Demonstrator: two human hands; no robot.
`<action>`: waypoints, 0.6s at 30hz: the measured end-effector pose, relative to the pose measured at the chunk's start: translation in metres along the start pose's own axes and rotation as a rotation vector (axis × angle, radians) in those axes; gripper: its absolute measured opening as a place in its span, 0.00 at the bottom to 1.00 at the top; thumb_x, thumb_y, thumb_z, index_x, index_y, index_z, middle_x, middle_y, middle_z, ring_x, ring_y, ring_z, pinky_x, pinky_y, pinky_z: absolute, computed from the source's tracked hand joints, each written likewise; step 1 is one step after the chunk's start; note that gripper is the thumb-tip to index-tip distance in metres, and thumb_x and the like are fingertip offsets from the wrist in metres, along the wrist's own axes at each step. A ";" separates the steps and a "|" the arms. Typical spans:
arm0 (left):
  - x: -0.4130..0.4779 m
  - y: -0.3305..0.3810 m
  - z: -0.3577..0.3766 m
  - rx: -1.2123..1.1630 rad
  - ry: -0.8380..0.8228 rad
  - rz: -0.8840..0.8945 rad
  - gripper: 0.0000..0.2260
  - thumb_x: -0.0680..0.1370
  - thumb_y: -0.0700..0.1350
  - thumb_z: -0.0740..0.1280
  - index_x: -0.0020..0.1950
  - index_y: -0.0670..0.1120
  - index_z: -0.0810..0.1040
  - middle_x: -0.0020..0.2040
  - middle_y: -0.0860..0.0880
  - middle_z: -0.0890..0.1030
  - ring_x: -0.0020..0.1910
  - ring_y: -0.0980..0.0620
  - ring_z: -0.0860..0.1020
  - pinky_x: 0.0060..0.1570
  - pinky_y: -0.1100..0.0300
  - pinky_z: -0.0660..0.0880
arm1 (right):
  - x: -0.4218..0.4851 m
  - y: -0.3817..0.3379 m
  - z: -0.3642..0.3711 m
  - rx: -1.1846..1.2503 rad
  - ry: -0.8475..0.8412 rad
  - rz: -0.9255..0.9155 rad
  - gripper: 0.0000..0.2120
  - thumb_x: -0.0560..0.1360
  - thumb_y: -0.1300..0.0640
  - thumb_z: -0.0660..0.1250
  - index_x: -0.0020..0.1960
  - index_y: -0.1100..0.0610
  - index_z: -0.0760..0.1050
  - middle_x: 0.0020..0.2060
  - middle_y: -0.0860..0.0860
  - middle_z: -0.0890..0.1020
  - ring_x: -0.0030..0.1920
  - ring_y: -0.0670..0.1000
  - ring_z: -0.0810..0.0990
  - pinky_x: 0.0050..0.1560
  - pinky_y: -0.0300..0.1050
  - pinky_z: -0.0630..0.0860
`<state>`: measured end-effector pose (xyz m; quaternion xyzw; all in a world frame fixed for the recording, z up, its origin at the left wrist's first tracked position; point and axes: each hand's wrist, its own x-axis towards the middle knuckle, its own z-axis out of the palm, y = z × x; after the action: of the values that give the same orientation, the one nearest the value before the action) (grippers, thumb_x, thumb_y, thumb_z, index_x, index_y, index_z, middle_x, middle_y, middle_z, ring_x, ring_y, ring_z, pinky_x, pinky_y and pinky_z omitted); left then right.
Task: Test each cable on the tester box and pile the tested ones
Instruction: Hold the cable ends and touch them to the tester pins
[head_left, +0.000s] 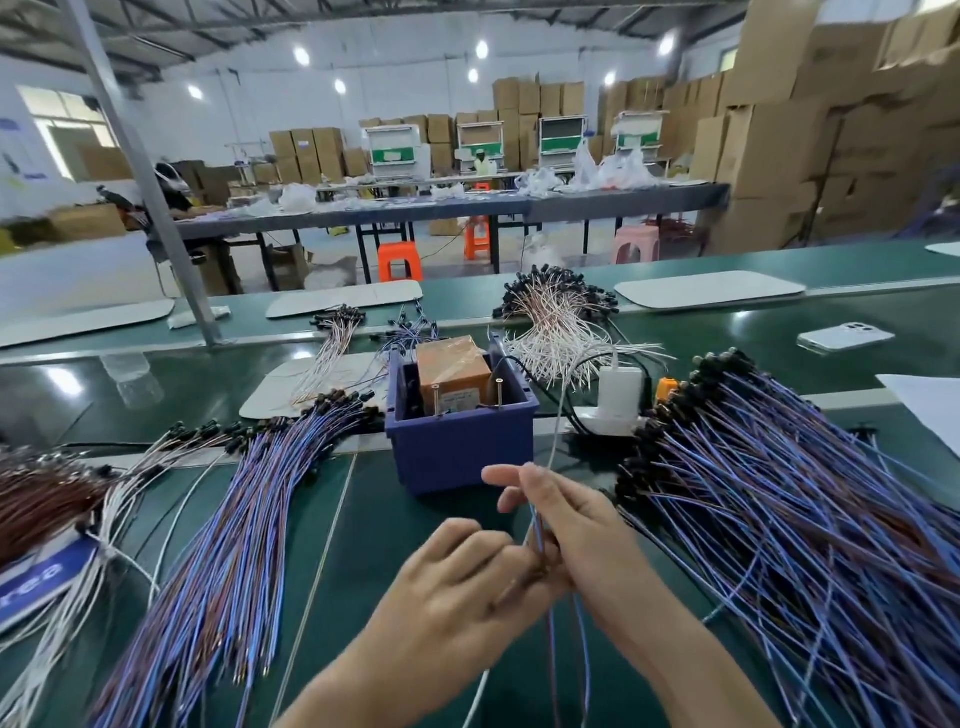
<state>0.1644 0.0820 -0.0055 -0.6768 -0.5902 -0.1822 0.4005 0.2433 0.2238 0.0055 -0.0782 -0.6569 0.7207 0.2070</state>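
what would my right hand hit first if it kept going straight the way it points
Most likely the near wall of the blue bin, just ahead of the right hand, which holds thin cables and points up-left. Depth is unclear, so it might clear the rim.

Cable (536, 526) end hidden between left hand (452, 592), right hand (569, 519); tester box (453, 370) label unreadable.

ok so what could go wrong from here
The blue-brown cable held by the left hand and right hand trails down beside the pile on the right, so it could snag other wires there. It may land in the wrong pile, since the left pile looks alike. The tester box pins are thin and easy to miss.
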 end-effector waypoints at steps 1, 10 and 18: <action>-0.007 -0.001 0.005 -0.017 -0.024 -0.024 0.08 0.81 0.40 0.69 0.56 0.50 0.85 0.48 0.52 0.82 0.46 0.50 0.81 0.48 0.56 0.77 | -0.001 0.004 0.000 0.003 0.026 -0.009 0.17 0.75 0.39 0.62 0.53 0.44 0.85 0.40 0.44 0.81 0.26 0.44 0.64 0.31 0.41 0.63; -0.017 0.009 0.035 -0.841 -0.080 -1.027 0.10 0.79 0.53 0.67 0.56 0.67 0.74 0.50 0.61 0.83 0.49 0.59 0.82 0.46 0.72 0.73 | 0.008 0.030 0.003 0.172 0.214 0.030 0.16 0.70 0.42 0.70 0.52 0.49 0.86 0.28 0.42 0.75 0.22 0.43 0.60 0.22 0.35 0.59; 0.003 -0.012 0.056 -0.937 0.239 -1.239 0.05 0.82 0.40 0.66 0.48 0.49 0.78 0.42 0.49 0.85 0.37 0.52 0.83 0.39 0.62 0.79 | 0.027 0.039 0.018 0.399 0.157 0.105 0.10 0.73 0.57 0.70 0.51 0.57 0.86 0.47 0.58 0.87 0.45 0.52 0.86 0.40 0.40 0.81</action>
<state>0.1407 0.1264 -0.0340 -0.2983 -0.6747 -0.6739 -0.0405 0.2042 0.2160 -0.0266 -0.1255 -0.4783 0.8379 0.2312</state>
